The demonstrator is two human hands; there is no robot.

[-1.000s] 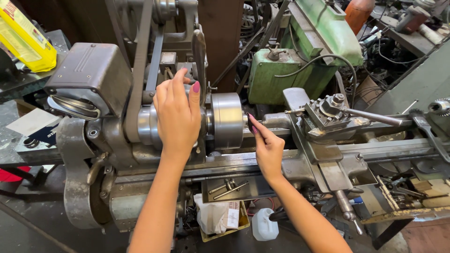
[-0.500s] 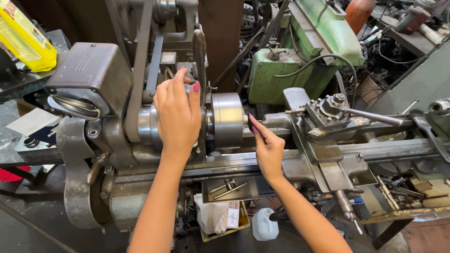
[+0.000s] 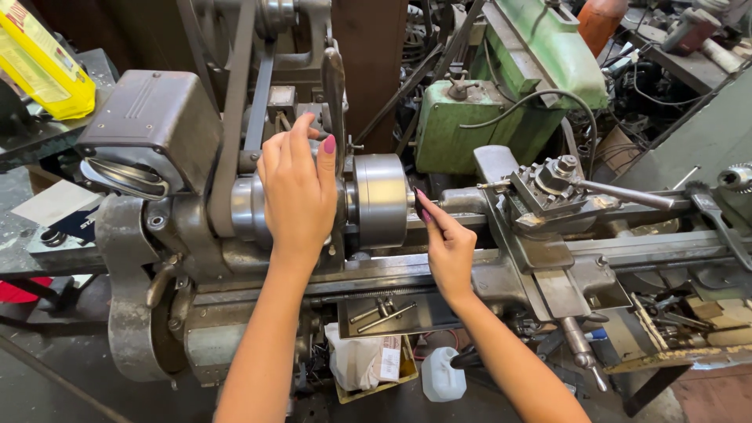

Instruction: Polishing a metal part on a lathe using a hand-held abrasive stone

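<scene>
A grey metal lathe (image 3: 548,258) fills the view. My left hand (image 3: 298,192) lies flat over the spindle pulley to the left of the round steel chuck (image 3: 380,200), fingers spread and pointing up. My right hand (image 3: 446,243) reaches in from the lower right, and its fingertips touch a small workpiece at the chuck's right face; the piece itself is mostly hidden. Just right of that hand sits the tool post (image 3: 552,184) on the carriage, with a long handle (image 3: 627,196) sticking out to the right.
A grey belt cover (image 3: 153,125) and drive belts stand at the left. Behind are a green machine (image 3: 501,102), cables and clutter. A yellow bag (image 3: 39,63) lies top left. Below the bed are a tray of tools (image 3: 380,313), a white bottle (image 3: 441,376) and bags.
</scene>
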